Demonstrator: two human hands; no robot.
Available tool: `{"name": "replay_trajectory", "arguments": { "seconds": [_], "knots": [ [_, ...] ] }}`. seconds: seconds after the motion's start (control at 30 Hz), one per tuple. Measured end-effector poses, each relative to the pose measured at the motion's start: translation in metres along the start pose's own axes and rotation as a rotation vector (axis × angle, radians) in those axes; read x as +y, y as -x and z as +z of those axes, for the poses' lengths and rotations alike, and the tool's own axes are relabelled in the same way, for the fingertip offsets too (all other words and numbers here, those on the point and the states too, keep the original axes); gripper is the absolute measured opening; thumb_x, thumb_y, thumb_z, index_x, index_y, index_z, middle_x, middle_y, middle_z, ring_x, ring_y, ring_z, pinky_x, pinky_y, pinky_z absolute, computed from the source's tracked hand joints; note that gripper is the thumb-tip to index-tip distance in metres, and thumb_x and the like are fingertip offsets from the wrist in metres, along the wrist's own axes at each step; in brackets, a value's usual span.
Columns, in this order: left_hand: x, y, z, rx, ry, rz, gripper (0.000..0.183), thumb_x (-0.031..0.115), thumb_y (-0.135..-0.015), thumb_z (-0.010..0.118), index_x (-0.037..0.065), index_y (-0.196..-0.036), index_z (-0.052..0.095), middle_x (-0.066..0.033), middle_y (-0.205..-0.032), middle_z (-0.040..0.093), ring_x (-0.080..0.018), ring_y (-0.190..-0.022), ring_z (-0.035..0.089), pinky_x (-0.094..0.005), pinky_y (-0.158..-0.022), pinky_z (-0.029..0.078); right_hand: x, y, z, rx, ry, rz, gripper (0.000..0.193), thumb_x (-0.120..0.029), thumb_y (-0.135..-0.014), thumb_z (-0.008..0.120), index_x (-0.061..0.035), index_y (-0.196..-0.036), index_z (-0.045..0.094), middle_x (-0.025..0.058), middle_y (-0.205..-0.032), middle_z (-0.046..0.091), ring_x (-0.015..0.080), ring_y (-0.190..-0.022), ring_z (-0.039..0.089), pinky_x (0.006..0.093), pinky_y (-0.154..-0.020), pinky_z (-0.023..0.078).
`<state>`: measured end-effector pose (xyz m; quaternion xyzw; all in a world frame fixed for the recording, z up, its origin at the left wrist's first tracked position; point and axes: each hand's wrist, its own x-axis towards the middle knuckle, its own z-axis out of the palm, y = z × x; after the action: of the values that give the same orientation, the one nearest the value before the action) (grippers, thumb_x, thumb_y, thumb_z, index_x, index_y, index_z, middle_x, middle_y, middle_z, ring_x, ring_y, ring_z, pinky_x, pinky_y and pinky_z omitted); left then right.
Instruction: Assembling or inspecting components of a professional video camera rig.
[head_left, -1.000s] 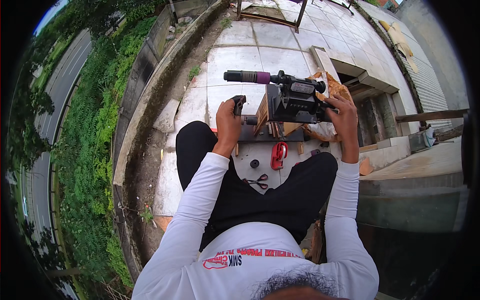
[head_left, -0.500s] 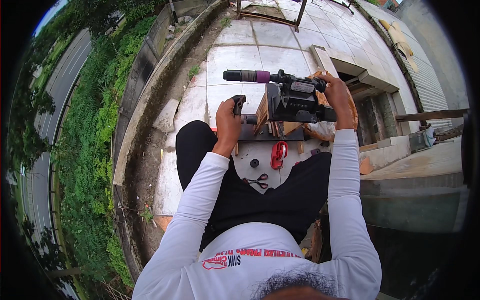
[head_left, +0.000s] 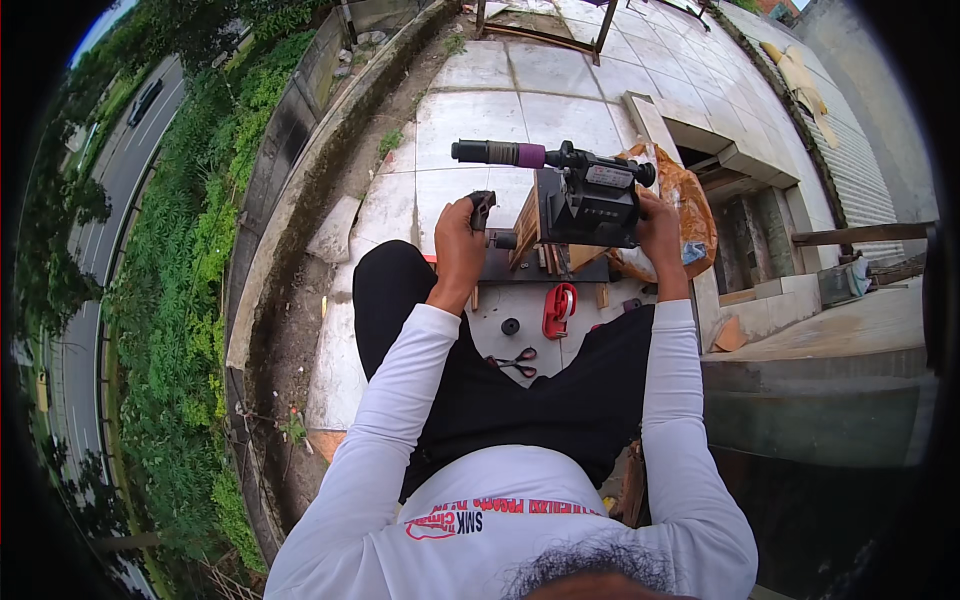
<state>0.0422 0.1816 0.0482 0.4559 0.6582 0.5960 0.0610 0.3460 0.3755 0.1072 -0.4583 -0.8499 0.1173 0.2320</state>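
Pale square tiles covered the floor outdoors, with a low wall curving along the left side, leafy plants beyond it, and a road farther out, where a dark car showed near the top. At the upper right, a corrugated sheet lay alongside a grey wall.

Someone in a white long-sleeved shirt and black trousers sat with knees apart. Ahead of the knees, between the two hands, a black machine stood at the top of a wooden stand, over a dark board. A dark tube with a purple band stuck out leftward from the machine's upper part.

The left hand was closed, its fingers curled around a black handle just left of the stand. The right hand was at the machine's right side, fingers bent and partly hidden; whether it gripped anything could not be told. An orange-brown plastic bag lay just beyond that hand.

Between the knees were a red tape holder, a small black spool and open scissors.
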Motion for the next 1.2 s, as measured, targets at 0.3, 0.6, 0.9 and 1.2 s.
{"name": "replay_trajectory", "arguments": {
  "seconds": [0.3,0.6,0.9,1.2],
  "knots": [
    [-0.001,0.001,-0.004,-0.031,0.015,-0.05,0.028,-0.012,-0.078,0.067,-0.001,-0.103,0.069,-0.0195,-0.087,0.065,-0.0396,-0.083,0.059,-0.0483,-0.074,0.048,-0.041,0.043,-0.053,0.134,0.021,-0.063,0.029,-0.01,-0.084,0.079,-0.0086,-0.113,0.083,0.0153,-0.123,0.078,0.0337,-0.127,0.066,0.0487,-0.114,0.042],
    [0.005,0.002,-0.002,-0.028,0.012,-0.011,0.034,-0.016,-0.075,0.061,-0.002,-0.104,0.07,-0.0211,-0.088,0.067,-0.0426,-0.085,0.059,-0.0498,-0.076,0.047,-0.043,-0.012,-0.078,0.219,0.039,-0.144,0.028,-0.01,-0.084,0.08,-0.009,-0.112,0.083,0.0173,-0.122,0.077,0.0357,-0.112,0.071,0.044,-0.105,0.05],
    [0.008,0.001,-0.003,-0.039,0.001,-0.018,0.032,-0.016,-0.074,0.062,-0.002,-0.101,0.069,-0.0227,-0.087,0.066,-0.0451,-0.084,0.058,-0.0492,-0.078,0.046,-0.03,-0.063,-0.051,0.099,-0.05,-0.076,0.024,-0.014,-0.088,0.079,-0.0113,-0.111,0.084,0.0165,-0.103,0.08,0.0344,-0.094,0.076,0.0421,-0.085,0.059],
    [0.004,0.002,-0.002,-0.016,-0.002,-0.005,0.034,-0.016,-0.073,0.062,-0.001,-0.103,0.069,-0.0221,-0.086,0.066,-0.0459,-0.084,0.058,-0.0514,-0.079,0.046,-0.014,-0.04,-0.008,-0.028,0.164,0.07,0.02,-0.02,-0.088,0.081,-0.0153,-0.108,0.084,0.0171,-0.098,0.079,0.0358,-0.094,0.077,0.0453,-0.083,0.059]
  ]
}}
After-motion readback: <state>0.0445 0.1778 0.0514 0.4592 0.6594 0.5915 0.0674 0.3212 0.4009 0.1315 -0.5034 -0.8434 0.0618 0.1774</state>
